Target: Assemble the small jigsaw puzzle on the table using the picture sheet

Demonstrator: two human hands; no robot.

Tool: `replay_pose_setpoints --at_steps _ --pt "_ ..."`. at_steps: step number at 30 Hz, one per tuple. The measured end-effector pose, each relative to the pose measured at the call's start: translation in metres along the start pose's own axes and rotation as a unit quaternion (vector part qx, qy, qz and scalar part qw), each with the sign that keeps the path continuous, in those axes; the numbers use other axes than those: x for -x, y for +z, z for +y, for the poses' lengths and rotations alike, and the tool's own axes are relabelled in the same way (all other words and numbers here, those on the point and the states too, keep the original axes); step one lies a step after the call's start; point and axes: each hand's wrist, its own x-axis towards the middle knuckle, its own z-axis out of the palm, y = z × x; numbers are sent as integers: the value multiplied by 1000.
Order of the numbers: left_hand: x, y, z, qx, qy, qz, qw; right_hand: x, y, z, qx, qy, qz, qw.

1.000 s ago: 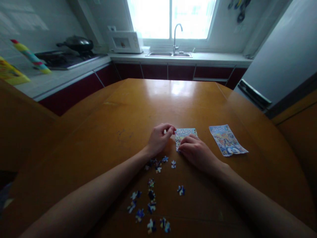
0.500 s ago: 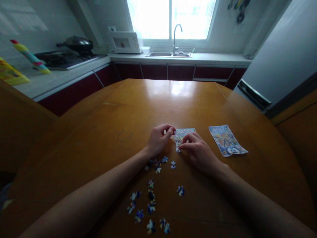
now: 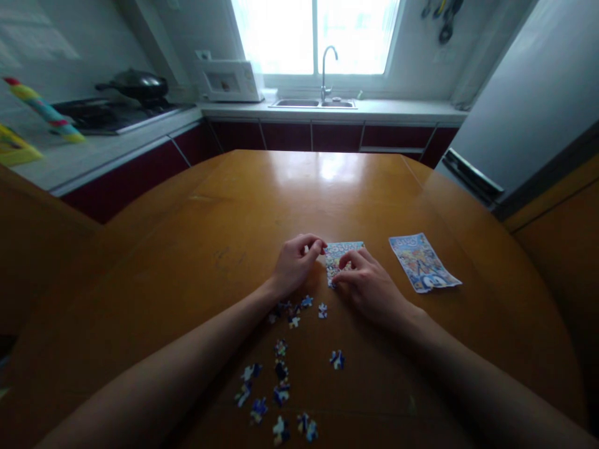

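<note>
A partly assembled jigsaw puzzle [image 3: 340,249] with a light blue top edge lies on the wooden table. Beside its upper left edge rests my left hand [image 3: 298,259], closed, thumb and fingers pinched together; whatever they may hold is hidden. My right hand [image 3: 369,284] covers the puzzle's lower right part. Its thumb and forefinger are closed on a small puzzle piece [image 3: 332,284] at the lower left corner. Nearer me lie loose puzzle pieces: one puzzle piece [image 3: 322,310] just below the puzzle, another puzzle piece [image 3: 337,360] farther down, and several more by my left forearm.
Right of the puzzle lies a creased printed picture sheet [image 3: 423,262]. The brown table [image 3: 262,206] stretches toward a counter with a sink [image 3: 294,103] and a white microwave [image 3: 231,81]. A wok [image 3: 140,85] sits on the stove at left; a fridge [image 3: 528,100] stands at right.
The whole view has shifted slightly, so things appear a little farther left. Both hands keep their places at the puzzle, with the right fingers still at its lower left corner.
</note>
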Motion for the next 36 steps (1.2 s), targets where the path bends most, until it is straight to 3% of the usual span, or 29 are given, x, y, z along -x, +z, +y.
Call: replay_pose_setpoints --at_steps 15,23,25,30,36 --pt "-1 0 1 0 -4 2 1000 -1 -4 -2 -36 10 9 999" --pt "0 -1 3 -15 -1 -9 1000 1 -29 11 -57 130 158 977" --pt "0 -2 7 -30 21 -32 999 3 -31 10 -52 149 157 975" --pt "1 -3 13 -79 118 -154 978 6 -27 8 -29 176 116 977" --pt "0 -3 7 -130 143 -196 961 9 -19 9 22 188 70 979"
